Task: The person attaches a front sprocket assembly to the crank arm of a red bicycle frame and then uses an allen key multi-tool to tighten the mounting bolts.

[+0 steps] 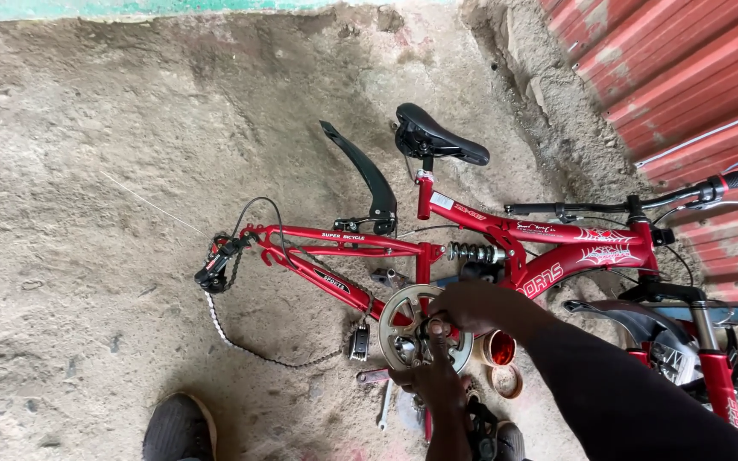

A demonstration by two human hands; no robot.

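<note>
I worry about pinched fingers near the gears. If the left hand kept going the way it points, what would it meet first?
The left hand points up-frame at the crank hub of the chainring, probably touching it already, with the right hand just beyond; depth is unclear.

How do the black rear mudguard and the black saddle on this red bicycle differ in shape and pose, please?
The rear mudguard is long, narrow and gently curved, while the saddle is short, broad and padded. The mudguard is clamped at one end only, its free end reaching away over the bare ground; the saddle sits centred on its post above the frame. The mudguard looks matt, the saddle glossier. Both are black and fixed to the same red frame.
</note>
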